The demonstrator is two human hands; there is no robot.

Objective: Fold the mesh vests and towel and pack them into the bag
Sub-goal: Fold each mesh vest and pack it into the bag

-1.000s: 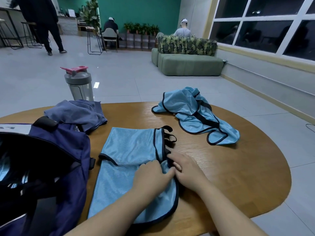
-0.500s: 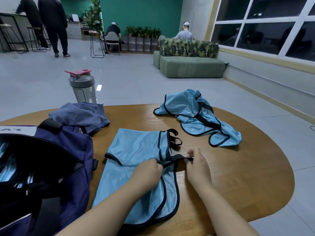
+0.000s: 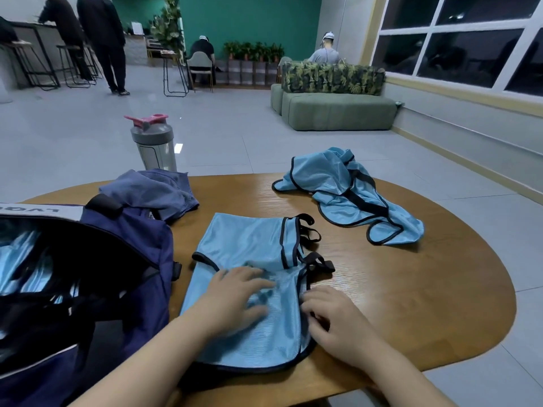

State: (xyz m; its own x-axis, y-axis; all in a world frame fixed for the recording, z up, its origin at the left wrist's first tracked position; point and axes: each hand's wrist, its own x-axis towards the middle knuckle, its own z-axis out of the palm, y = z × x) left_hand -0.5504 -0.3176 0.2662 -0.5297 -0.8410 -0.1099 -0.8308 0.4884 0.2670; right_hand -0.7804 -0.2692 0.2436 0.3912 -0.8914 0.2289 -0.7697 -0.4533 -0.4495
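Blue mesh, two vests out on the worktop [image 3: 411,289]: near vest [image 3: 249,251] spread flat at the near middle, far vest [image 3: 346,195] crumpled well apart toward the far right. One towel [image 3: 150,189], grey-blue, bunched at the far left, touching the bag [image 3: 132,259]. One bag, navy, at the near left, mouth gaping toward the camera; more light-blue mesh folded inside, count not clear. One shaker bottle [image 3: 154,142], grey with a pink lid, standing just behind the towel.

Left hand [image 3: 232,298] laid flat on the near vest, fingers straight and spread, blurred; nothing grasped in that grip. Right hand [image 3: 338,321] at the vest's right black-bound edge, fingers curled and pinching the trim.

Half a second ago: left hand bunched at the strap further up, right hand pulling that strap out sideways. Now both lower down on the near panel, strap let go and lying loose at the vest's right side.
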